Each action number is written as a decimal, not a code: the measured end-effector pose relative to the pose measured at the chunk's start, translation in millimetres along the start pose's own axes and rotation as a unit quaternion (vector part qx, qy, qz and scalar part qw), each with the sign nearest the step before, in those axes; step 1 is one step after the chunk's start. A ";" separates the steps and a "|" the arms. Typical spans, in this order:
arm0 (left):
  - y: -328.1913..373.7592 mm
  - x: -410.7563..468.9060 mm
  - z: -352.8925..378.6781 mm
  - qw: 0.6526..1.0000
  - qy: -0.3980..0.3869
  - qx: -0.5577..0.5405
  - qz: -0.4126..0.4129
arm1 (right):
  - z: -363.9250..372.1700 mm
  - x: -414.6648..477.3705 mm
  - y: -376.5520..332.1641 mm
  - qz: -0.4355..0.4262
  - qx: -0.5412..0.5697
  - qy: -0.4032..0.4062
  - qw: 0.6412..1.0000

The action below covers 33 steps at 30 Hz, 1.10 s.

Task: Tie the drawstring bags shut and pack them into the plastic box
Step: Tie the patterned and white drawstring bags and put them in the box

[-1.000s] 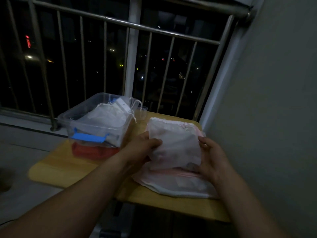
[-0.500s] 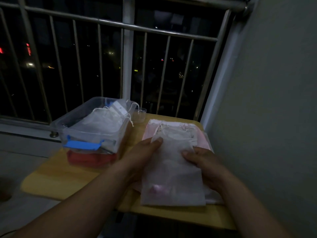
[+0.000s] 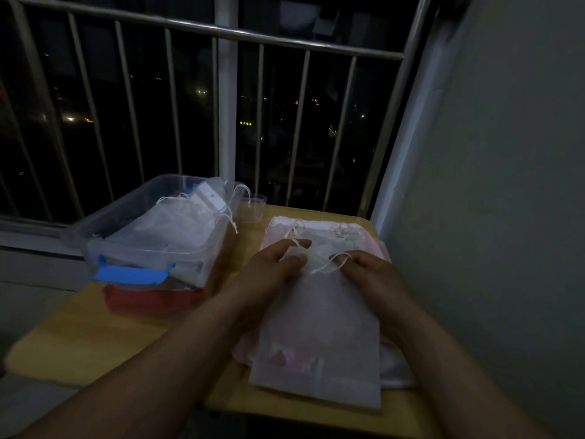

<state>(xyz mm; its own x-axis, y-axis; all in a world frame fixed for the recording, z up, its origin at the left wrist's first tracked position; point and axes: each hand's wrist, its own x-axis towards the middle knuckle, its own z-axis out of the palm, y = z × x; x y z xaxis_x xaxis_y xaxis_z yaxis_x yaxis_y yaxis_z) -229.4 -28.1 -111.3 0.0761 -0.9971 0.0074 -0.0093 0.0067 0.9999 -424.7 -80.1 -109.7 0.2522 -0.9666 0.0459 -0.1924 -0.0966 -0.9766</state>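
A small wooden counter [image 3: 126, 337] stands by a railing [image 3: 304, 45], with a wall close on its right. A clear plastic box [image 3: 152, 248], open and holding tied bags, sits far left. A pale drawstring bag [image 3: 319, 327] lies near right on a pile of others [image 3: 373, 242], its bottom close to the near edge. The left hand [image 3: 269, 270] and right hand [image 3: 370, 274] each have a grip pinching the cord [image 3: 329, 267] at its mouth. Pulling evenly outward should cinch it. The free room lies leftward, toward the box.
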 end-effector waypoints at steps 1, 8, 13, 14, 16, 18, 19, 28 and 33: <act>0.5 1.2 0.0 1.000 0.010 -0.004 0.002 | 1.5 1.6 1.2 0.006 0.013 0.005 1.000; -7.7 11.2 3.4 0.997 0.067 -0.029 -0.009 | 0.4 18.1 -4.6 0.181 0.319 0.020 0.930; -1.4 13.2 8.6 0.999 0.041 -0.027 -0.021 | 2.0 21.6 5.5 0.193 0.277 0.013 0.941; -2.2 14.8 8.7 0.998 0.050 -0.036 -0.019 | 3.4 20.8 5.5 0.196 0.274 0.006 0.942; -3.6 16.4 9.5 0.996 0.076 -0.050 -0.022 | 4.7 19.3 2.2 0.195 0.263 -0.006 0.945; -5.6 17.9 10.4 0.990 0.103 -0.087 -0.032 | 3.4 17.4 -2.0 0.185 0.270 -0.020 0.945; -6.4 18.4 10.1 0.987 0.113 -0.106 -0.039 | 1.8 16.9 -2.5 0.184 0.274 -0.033 0.943; -3.9 16.0 8.3 0.975 0.134 -0.167 -0.052 | 5.4 3.8 6.5 0.168 0.258 -0.077 0.948; -3.7 13.8 9.0 0.967 0.123 -0.209 -0.075 | 9.9 0.9 -3.6 0.167 0.301 -0.057 0.937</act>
<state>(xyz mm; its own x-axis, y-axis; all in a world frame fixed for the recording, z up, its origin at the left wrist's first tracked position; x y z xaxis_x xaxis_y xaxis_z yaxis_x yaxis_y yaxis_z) -237.3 -42.6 -114.9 0.2802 -0.9413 -0.1880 0.4205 -0.0557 0.9056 -414.4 -78.3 -108.2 0.3797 -0.8843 -0.2719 0.2835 0.3910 -0.8757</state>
